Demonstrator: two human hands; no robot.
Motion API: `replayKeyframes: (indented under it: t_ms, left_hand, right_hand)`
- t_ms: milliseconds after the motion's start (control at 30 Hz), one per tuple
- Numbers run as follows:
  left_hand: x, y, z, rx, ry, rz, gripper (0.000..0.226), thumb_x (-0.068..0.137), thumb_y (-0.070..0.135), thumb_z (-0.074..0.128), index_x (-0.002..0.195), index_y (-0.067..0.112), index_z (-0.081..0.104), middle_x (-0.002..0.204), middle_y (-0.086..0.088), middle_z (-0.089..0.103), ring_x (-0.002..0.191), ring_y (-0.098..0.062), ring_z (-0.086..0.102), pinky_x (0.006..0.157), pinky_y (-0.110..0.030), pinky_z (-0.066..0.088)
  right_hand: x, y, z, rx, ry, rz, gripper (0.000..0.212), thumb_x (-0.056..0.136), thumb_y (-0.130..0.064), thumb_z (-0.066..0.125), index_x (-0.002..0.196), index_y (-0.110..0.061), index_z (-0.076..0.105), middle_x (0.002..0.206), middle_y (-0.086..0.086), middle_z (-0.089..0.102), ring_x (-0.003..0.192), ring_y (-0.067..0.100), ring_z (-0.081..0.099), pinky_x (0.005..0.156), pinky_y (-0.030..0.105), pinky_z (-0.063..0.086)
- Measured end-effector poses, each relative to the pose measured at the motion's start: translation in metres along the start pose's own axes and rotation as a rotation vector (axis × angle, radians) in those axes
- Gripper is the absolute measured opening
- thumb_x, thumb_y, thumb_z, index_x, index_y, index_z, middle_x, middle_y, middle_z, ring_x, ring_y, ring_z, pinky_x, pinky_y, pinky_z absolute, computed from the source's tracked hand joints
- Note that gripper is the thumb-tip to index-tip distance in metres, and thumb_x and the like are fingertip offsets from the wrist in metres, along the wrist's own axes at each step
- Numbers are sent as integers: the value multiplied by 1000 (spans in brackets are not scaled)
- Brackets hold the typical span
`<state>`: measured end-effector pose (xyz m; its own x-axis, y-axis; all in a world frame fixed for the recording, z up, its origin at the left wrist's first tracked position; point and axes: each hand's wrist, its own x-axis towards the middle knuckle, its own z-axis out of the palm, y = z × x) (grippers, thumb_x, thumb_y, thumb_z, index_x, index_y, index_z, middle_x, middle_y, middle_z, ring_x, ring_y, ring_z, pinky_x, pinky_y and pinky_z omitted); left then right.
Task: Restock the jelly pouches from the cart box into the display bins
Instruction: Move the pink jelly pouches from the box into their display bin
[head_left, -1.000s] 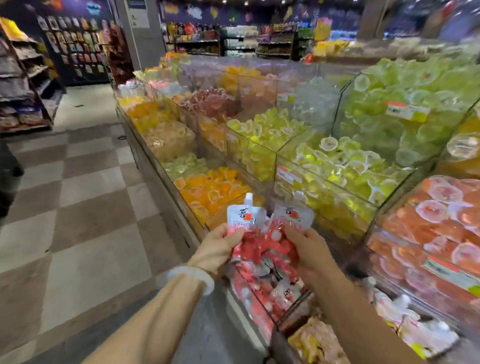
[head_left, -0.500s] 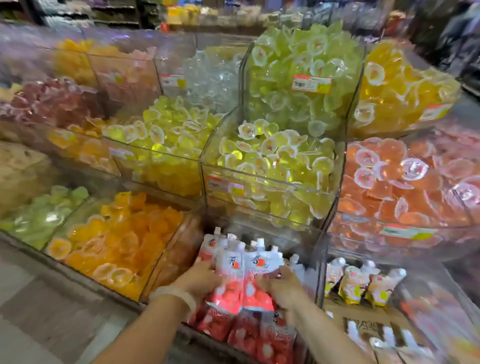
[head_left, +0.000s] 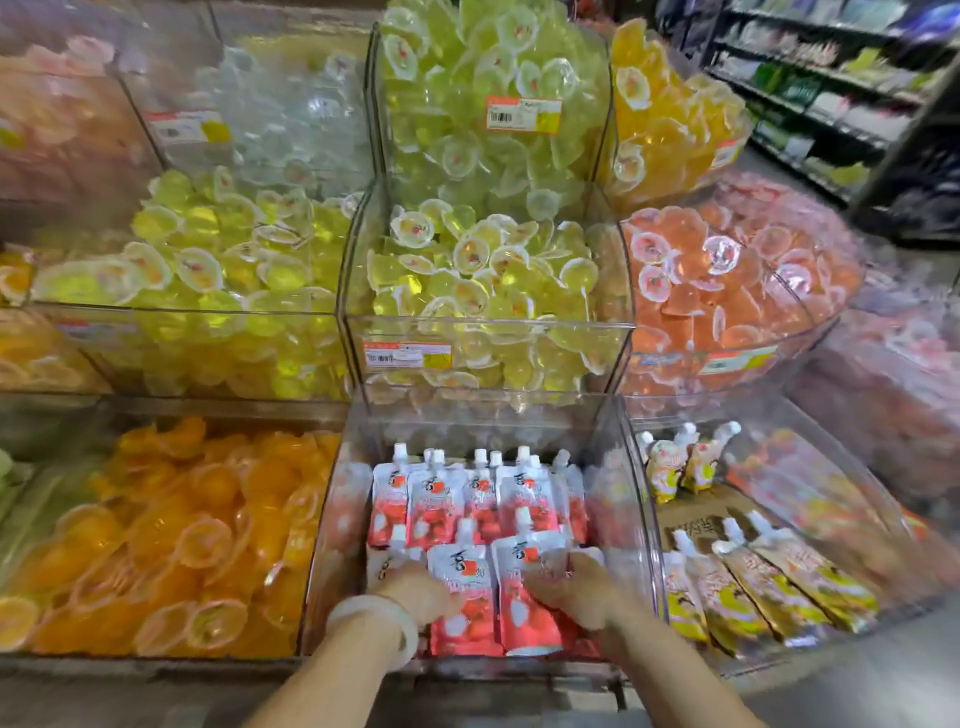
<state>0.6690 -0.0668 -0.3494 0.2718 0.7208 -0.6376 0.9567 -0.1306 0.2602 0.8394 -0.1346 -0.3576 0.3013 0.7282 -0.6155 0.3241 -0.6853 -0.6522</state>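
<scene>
Both hands: left hand, right hand each gripping red jelly pouches inside clear bin.

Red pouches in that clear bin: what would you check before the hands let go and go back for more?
1. Both pouches inside the clear bin: ok.
2. Left hand on the left front pouch: ok.
3. Right hand on the right front pouch: ok.
4. Spouts pointing like the back row: ok.
5. Room for more in front: cannot tell.
6. No yellow pouches mixed in: ok.
</scene>
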Motion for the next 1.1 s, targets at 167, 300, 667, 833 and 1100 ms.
replayKeyframes:
  t_ms: [167,300,667,833,1100]
  left_hand:
    - [-6,5,-3,-107,36,-44,81,90,35,59,147,-1,13,119,-4,57,111,-17,56,83,-22,41]
    - [-14,1,-9,-52,69,53,108,78,35,74,150,5,0,148,-2,37,137,-20,35,99,-24,36]
    - [-16,-4,-10,205,65,216,83,80,40,71,147,26,25,154,-9,17,143,-30,18,113,-38,23]
    - [-13,-9,-10,407,23,322,94,85,47,62,152,19,3,159,-3,-10,147,-23,-9,119,-44,7]
    - [-7,-10,-9,372,-38,302,93,88,47,57,152,15,-4,159,-1,-12,147,-21,-12,120,-47,7]
  right_hand:
    - [-11,-11,8,-319,29,22,77,80,-37,71,139,-9,31,133,15,48,113,23,54,96,29,45]
    - [-17,-16,5,-506,158,-79,64,88,-24,60,143,-18,26,138,14,41,124,28,49,97,30,42]
    - [-22,-17,3,-741,63,-184,79,83,-39,67,146,-17,24,146,13,30,134,28,34,109,30,32]
    - [-28,-18,-3,-956,-33,-437,92,89,-43,58,152,-20,-5,159,-2,-14,147,18,-15,119,34,-4]
    - [-16,-16,-6,-982,-129,-310,100,83,-55,59,151,-21,-6,160,-6,-9,145,22,-20,119,45,-8]
